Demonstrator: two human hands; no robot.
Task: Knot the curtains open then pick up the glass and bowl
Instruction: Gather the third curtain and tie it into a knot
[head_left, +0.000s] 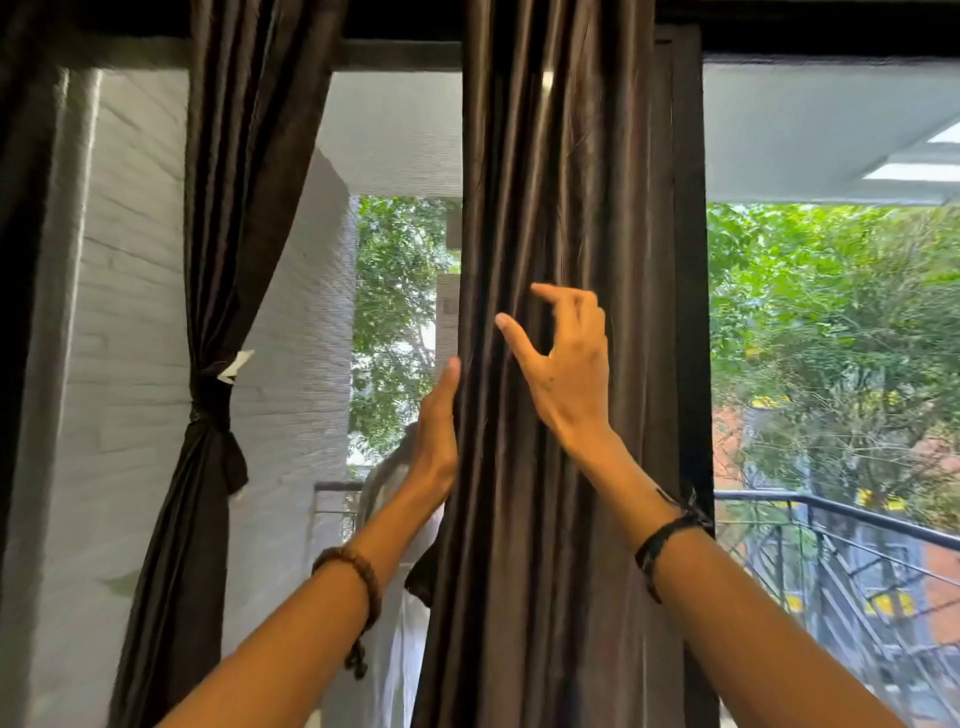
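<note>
A tall window looks onto a balcony and trees. The left hand (435, 436) lies flat against the hanging curtain (566, 260)'s edge; the right hand (563, 358) hovers, fingers loosely spread. The left curtain (208, 291) is already knotted; glass and bowl are unseen.

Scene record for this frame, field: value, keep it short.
left curtain: already knotted partway down, hangs gathered
middle curtain: hangs straight, not knotted
left hand: fingers straight, against the middle curtain's left edge
right hand: in front of the middle curtain, thumb and fingers spread, no grip on the cloth visible
wrists: bead bracelet on left, dark band on right
glass, bowl: not in view
outside: balcony railing, trees
</note>
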